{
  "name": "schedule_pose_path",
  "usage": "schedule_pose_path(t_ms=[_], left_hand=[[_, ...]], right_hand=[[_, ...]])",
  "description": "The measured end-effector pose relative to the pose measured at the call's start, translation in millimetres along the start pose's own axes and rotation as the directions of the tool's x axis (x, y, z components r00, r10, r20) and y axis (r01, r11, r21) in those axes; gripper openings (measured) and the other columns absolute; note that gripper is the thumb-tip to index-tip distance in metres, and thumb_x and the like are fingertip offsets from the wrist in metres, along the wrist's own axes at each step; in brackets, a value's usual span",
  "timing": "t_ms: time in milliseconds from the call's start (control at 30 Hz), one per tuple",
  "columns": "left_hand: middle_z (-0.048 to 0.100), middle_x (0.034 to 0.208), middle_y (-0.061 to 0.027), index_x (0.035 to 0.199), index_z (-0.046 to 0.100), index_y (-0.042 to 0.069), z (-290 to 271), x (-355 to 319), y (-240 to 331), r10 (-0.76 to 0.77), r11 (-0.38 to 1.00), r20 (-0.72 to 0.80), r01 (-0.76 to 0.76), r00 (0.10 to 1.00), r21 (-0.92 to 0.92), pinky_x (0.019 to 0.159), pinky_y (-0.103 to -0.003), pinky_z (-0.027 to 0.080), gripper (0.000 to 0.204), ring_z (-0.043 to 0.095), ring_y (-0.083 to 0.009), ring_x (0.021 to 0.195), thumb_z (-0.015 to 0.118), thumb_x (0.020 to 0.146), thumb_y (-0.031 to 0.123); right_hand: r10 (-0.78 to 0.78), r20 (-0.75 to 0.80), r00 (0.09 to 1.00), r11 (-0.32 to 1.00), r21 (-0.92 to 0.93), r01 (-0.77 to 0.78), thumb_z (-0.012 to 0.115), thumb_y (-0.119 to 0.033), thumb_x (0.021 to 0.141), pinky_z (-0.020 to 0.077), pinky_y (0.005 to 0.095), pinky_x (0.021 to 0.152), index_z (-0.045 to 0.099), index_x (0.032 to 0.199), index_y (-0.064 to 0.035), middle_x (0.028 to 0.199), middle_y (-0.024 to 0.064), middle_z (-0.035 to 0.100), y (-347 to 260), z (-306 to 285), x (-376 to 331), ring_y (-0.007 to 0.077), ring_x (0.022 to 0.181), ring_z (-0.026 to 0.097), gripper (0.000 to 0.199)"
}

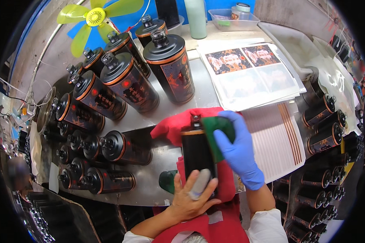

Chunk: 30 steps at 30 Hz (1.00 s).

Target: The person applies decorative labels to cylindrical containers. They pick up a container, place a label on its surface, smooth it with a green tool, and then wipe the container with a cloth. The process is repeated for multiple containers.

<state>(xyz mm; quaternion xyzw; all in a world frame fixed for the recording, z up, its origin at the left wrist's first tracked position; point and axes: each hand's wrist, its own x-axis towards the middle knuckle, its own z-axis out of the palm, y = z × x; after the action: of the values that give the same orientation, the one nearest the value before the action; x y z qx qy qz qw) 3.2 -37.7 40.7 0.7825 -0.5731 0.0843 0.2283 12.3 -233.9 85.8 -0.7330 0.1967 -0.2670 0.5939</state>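
Far left: rows of black cylindrical bottles with orange bands and screw caps [109, 95], some lying, some standing on the shiny metal worktop [150, 186]; above them a yellow-green plastic fan [95, 17] against the grey wall.

At centre: one black cylindrical bottle with a copper neck band [196, 156], lying on a crumpled red cloth [170, 127], long axis running straight away from the body, cap at the far end. Pinned at its near end by the bare left hand [190, 196] (one finger wrapped in pale tape), fingers curled over the base in a firm grip.

Just right of the neck: the right hand in a blue glove [239, 152], closed on a green pad [220, 131] pressed against the bottle's upper right shoulder, so nearer the cap than the left.

Further right: a sheet of thin copper-striped strips [278, 139], printed label sheets [249, 67] behind it, more black bottles racked at the worktop's edge [324, 133].
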Motion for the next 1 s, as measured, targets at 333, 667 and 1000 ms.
schedule_pose_path(t_ms=[333,667,1000], left_hand=[[0.019,0.135,-0.0418,0.141,0.011,-0.004,11,-30,-15,-0.276,0.849,0.007,0.247,0.961,-0.468,0.101,-0.057,0.024,0.110,0.025,-0.0548,0.126,0.074,0.067,0.048],[0.014,0.138,-0.0386,0.140,-0.002,-0.007,27,-41,-28,-0.232,0.772,0.145,0.273,0.962,-0.575,0.103,-0.044,0.028,0.113,0.027,-0.0491,0.126,0.073,0.072,0.041],[0.013,0.147,-0.0262,0.143,0.005,-0.003,-1,54,-54,-0.272,0.825,-0.012,0.226,0.962,-0.518,0.109,-0.049,0.004,0.102,0.009,-0.0405,0.137,0.027,0.080,0.074]], right_hand=[[0.183,-0.014,0.983,0.960,0.219,-0.176,0.058,-0.004,0.082,0.0445,0.0241,0.082,0.052,0.114,-0.0062,0.100,0.0036,0.056,26,-14,-7,0.0107,0.092,0.053,0.033],[0.268,0.026,0.963,0.915,0.306,-0.263,0.061,-0.005,0.081,0.0457,0.0257,0.082,0.051,0.115,-0.0050,0.103,0.0066,0.058,35,-16,-12,0.0129,0.092,0.055,0.035],[0.442,0.029,0.896,0.772,0.497,-0.397,0.057,-0.007,0.077,0.0464,0.0246,0.075,0.049,0.112,-0.0017,0.091,0.0047,0.058,46,-90,-55,0.0128,0.083,0.057,0.037]])
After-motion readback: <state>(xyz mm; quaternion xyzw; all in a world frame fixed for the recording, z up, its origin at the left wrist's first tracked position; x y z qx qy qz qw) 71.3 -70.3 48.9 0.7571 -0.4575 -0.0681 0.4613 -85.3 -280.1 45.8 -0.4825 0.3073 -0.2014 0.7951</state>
